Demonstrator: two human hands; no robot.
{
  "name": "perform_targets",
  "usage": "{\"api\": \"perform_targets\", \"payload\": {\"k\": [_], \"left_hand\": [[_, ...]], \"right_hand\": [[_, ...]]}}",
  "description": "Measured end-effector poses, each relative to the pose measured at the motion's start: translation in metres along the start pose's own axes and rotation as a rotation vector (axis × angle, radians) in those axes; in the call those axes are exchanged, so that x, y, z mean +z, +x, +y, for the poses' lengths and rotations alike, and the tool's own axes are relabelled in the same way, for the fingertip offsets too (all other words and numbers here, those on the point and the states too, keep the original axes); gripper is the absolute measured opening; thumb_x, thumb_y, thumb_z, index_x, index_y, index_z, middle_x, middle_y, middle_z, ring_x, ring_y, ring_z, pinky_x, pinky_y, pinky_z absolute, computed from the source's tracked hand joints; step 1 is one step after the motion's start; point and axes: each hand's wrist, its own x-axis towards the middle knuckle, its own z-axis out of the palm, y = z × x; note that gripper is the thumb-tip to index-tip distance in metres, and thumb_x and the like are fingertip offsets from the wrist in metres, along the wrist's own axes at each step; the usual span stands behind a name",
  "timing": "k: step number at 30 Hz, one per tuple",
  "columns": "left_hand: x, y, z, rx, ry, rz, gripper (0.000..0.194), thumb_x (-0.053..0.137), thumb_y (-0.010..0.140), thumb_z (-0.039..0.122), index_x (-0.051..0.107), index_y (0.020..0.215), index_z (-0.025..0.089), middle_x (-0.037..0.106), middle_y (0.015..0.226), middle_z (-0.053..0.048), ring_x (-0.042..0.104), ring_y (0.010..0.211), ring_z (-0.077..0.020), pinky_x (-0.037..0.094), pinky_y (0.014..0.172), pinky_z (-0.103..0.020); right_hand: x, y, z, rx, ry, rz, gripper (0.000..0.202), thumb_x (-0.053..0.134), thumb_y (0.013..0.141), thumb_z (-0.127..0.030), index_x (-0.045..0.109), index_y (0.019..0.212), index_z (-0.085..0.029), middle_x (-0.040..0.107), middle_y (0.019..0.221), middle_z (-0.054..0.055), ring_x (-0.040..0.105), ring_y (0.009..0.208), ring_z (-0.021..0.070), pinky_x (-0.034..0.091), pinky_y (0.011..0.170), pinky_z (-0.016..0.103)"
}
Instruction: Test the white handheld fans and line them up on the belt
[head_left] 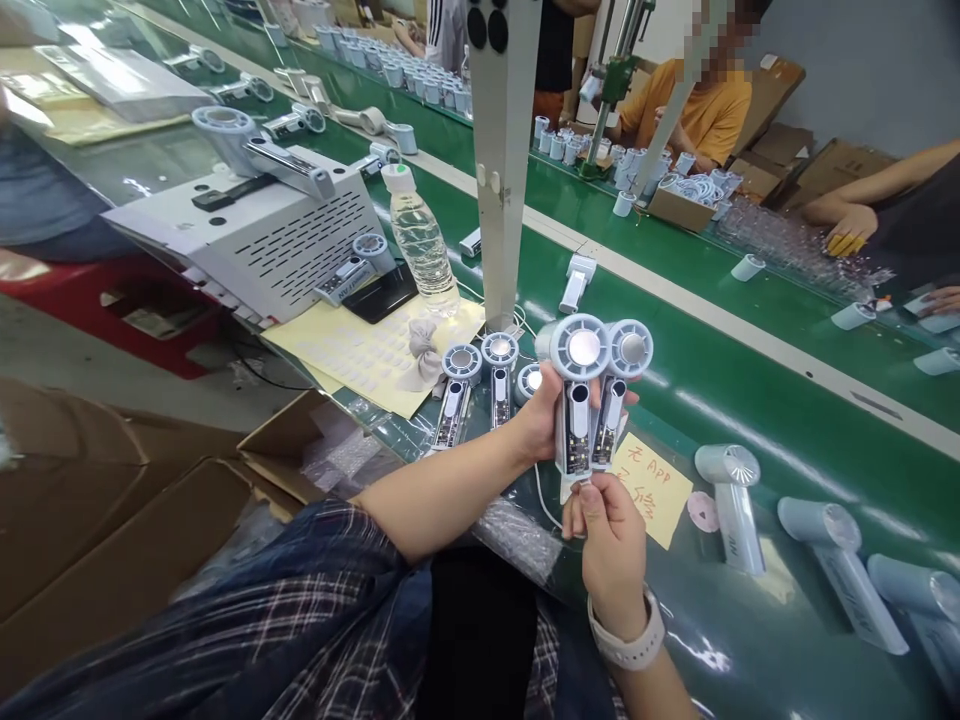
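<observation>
Two light-blue handheld fans (578, 425) are held up side by side, my left hand (541, 415) wrapped around their handles from behind. Their open handle fronts show circuit boards with small parts, and each round head has a silver disc in the middle. At the bottom end of the nearer fan, my right hand (611, 530) is closed in a pinch. A thin white cable (546, 508) runs into its fingers; the cable's tip is hidden. More open-handled fans (451, 400) lie just left of my left hand, one partly behind it.
Closed fans (731, 505) lie to the right beside a yellow handwritten note (654, 490). A metal post (501, 150) rises ahead. Left are a water bottle (421, 240), a black phone (380, 293) and a vented white box (255, 235). Co-workers (675, 105) sit across the green conveyor (675, 330).
</observation>
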Motion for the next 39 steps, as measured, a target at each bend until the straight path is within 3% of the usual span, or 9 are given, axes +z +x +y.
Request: {"api": "perform_targets", "payload": {"k": [3,7,11,16,23,28,32,35,39], "left_hand": [[-0.001,-0.001,-0.001,0.04,0.074,0.016,0.085,0.063,0.052,0.101,0.06,0.059,0.017,0.077,0.096,-0.014,0.073,0.086,-0.0248,0.058,0.069,-0.033],[0.001,-0.004,-0.004,0.016,0.06,0.048,0.086,0.061,0.053,0.102,0.059,0.059,0.017,0.077,0.094,-0.014,0.072,0.083,-0.0242,0.056,0.068,-0.033],[0.003,-0.003,-0.004,-0.016,0.043,0.06,0.083,0.064,0.051,0.101,0.059,0.06,0.018,0.077,0.091,-0.013,0.073,0.089,-0.0275,0.059,0.078,-0.037],[0.003,-0.002,-0.006,-0.04,0.066,0.049,0.084,0.064,0.048,0.102,0.057,0.06,0.019,0.076,0.087,-0.012,0.074,0.091,-0.0292,0.058,0.077,-0.038],[0.002,-0.005,-0.009,0.008,0.13,0.053,0.08,0.069,0.05,0.098,0.06,0.062,0.018,0.078,0.093,-0.014,0.074,0.099,-0.0311,0.058,0.078,-0.037],[0.005,-0.004,-0.006,0.014,0.018,0.113,0.083,0.066,0.049,0.1,0.057,0.06,0.018,0.078,0.106,-0.013,0.075,0.104,-0.033,0.062,0.082,-0.039],[0.006,-0.003,-0.001,0.004,-0.096,0.149,0.082,0.065,0.054,0.099,0.052,0.062,0.019,0.077,0.106,-0.013,0.074,0.111,-0.0339,0.063,0.083,-0.039],[0.007,-0.005,0.002,0.0,-0.116,0.095,0.079,0.067,0.057,0.097,0.051,0.063,0.019,0.077,0.107,-0.012,0.072,0.115,-0.0329,0.064,0.084,-0.038],[0.009,-0.009,0.004,0.028,-0.044,0.061,0.082,0.065,0.053,0.099,0.051,0.06,0.019,0.075,0.109,-0.014,0.071,0.115,-0.0342,0.064,0.083,-0.039]], "right_hand": [[-0.004,0.0,0.0,0.041,0.081,-0.087,0.047,0.065,0.093,-0.064,0.06,0.075,-0.02,0.04,0.043,-0.01,0.042,0.035,0.0088,0.036,0.038,0.021],[-0.015,0.001,-0.003,0.047,0.023,-0.173,0.047,0.066,0.093,-0.062,0.06,0.073,-0.019,0.042,0.044,-0.009,0.046,0.037,0.0095,0.039,0.041,0.022],[-0.01,0.0,-0.005,0.033,0.037,-0.117,0.045,0.068,0.093,-0.06,0.061,0.075,-0.02,0.046,0.045,-0.008,0.048,0.039,0.0101,0.042,0.042,0.022],[0.007,-0.007,-0.001,0.03,0.176,0.033,0.045,0.065,0.095,-0.061,0.057,0.075,-0.021,0.042,0.046,-0.01,0.041,0.036,0.0076,0.035,0.037,0.019],[0.008,-0.008,0.005,0.062,0.208,0.035,0.043,0.062,0.097,-0.06,0.057,0.078,-0.022,0.041,0.045,-0.011,0.041,0.035,0.0088,0.033,0.038,0.021],[-0.002,-0.006,0.001,-0.063,-0.111,-0.043,0.034,0.056,0.102,-0.051,0.065,0.088,-0.022,0.066,0.074,0.001,0.063,0.071,0.0177,0.05,0.066,0.03],[-0.006,-0.004,-0.002,-0.214,-0.237,-0.029,0.032,0.055,0.102,-0.046,0.064,0.083,-0.022,0.069,0.09,0.006,0.064,0.087,0.0212,0.05,0.075,0.033],[-0.006,-0.001,-0.003,-0.182,-0.183,0.069,0.035,0.059,0.1,-0.048,0.063,0.077,-0.021,0.068,0.078,0.003,0.064,0.074,0.0184,0.05,0.07,0.031],[0.001,-0.003,-0.003,-0.049,0.019,0.112,0.041,0.064,0.097,-0.054,0.056,0.072,-0.022,0.052,0.05,-0.006,0.05,0.046,0.0125,0.041,0.051,0.026]]}}
